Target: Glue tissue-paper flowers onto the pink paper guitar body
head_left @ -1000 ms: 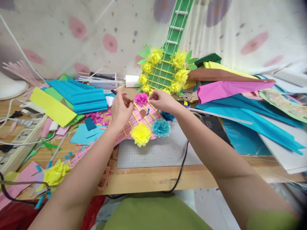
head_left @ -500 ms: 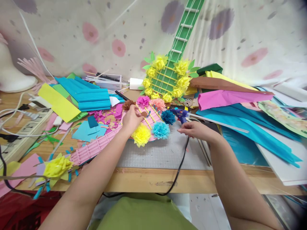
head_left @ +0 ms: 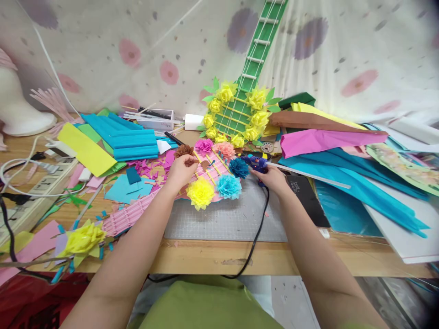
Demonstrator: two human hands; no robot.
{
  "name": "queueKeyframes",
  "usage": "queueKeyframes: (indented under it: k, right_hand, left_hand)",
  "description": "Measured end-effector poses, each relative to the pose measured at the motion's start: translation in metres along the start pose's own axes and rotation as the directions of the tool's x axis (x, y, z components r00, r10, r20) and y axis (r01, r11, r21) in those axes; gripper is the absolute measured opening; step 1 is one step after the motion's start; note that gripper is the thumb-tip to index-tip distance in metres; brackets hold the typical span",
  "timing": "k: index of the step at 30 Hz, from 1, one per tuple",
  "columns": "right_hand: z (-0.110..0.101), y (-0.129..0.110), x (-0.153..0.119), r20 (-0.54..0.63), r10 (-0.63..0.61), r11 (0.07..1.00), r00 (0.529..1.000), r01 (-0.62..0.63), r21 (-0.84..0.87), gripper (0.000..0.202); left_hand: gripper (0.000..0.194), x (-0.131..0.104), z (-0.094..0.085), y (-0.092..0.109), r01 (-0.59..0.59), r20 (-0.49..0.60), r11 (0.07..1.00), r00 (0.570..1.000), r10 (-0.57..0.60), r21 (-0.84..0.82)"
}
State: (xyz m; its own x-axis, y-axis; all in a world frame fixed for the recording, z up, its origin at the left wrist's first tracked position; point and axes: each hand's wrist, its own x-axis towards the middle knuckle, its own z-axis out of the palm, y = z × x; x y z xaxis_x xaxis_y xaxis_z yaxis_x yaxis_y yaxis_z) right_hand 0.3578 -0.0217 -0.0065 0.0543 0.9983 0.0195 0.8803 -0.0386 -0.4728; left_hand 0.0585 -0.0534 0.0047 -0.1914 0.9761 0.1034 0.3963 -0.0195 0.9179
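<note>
Centre: six paper flowers [head_left: 200, 193] on one pink guitar [head_left: 132, 213]; your left hand [head_left: 182, 172], fingertips together, beside the brown one; your right hand [head_left: 272, 177] grips one glue gun [head_left: 256, 163].

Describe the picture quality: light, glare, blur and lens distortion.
Head view: soft, even light with faint shadows; a sheen on the blue sheet; upper right corner dark. Head view: wide-angle stretch toward the edges, curtain soft, its printed blotches smeared at far right. Head view: left hand and right hand readable, fine finger detail slightly soft.
</note>
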Motion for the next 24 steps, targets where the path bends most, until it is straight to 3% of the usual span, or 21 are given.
queueKeyframes:
  k: [5,8,11,14,16,19,21,24]
  right_hand:
    - [0.006,-0.003,0.004,0.036,0.110,0.985,0.993,-0.114,0.131,0.045]
    - [0.004,0.000,0.007,-0.020,0.143,0.955,0.990,-0.132,0.267,0.044]
    - [-0.007,-0.003,0.009,-0.076,0.176,0.862,0.981,-0.116,0.494,0.045]
    - [-0.027,-0.022,0.005,-0.086,0.090,0.735,0.992,-0.008,0.678,0.046]
    - [-0.041,-0.040,-0.003,-0.056,-0.029,0.728,0.998,0.060,0.683,0.045]
    - [-0.054,-0.070,-0.016,0.117,-0.198,0.822,0.973,0.100,0.561,0.045]
    - [-0.055,-0.085,-0.022,0.228,-0.256,0.874,0.939,0.125,0.469,0.045]
    - [-0.048,-0.100,-0.024,0.262,-0.319,0.900,0.911,0.205,0.385,0.045]
  left_hand:
    - [0.003,-0.005,-0.002,-0.002,0.031,-0.013,0.996,0.999,-0.030,0.082]
    - [0.007,-0.005,-0.004,-0.002,0.036,-0.018,0.994,0.999,-0.035,0.105]
    - [0.009,-0.007,-0.006,0.000,0.049,-0.022,0.988,0.999,-0.046,0.145]
    - [0.012,-0.009,-0.007,0.003,0.060,-0.041,0.985,0.998,-0.054,0.161]
    - [0.013,-0.011,-0.005,0.003,0.066,-0.054,0.989,0.997,-0.059,0.133]
    - [0.012,-0.014,-0.002,0.003,0.089,-0.055,0.995,0.995,-0.086,0.052]
    - [0.012,-0.016,-0.001,0.004,0.112,-0.049,0.994,0.992,-0.112,-0.001]
    - [0.018,-0.018,0.000,0.008,0.131,-0.058,0.990,0.989,-0.135,-0.060]
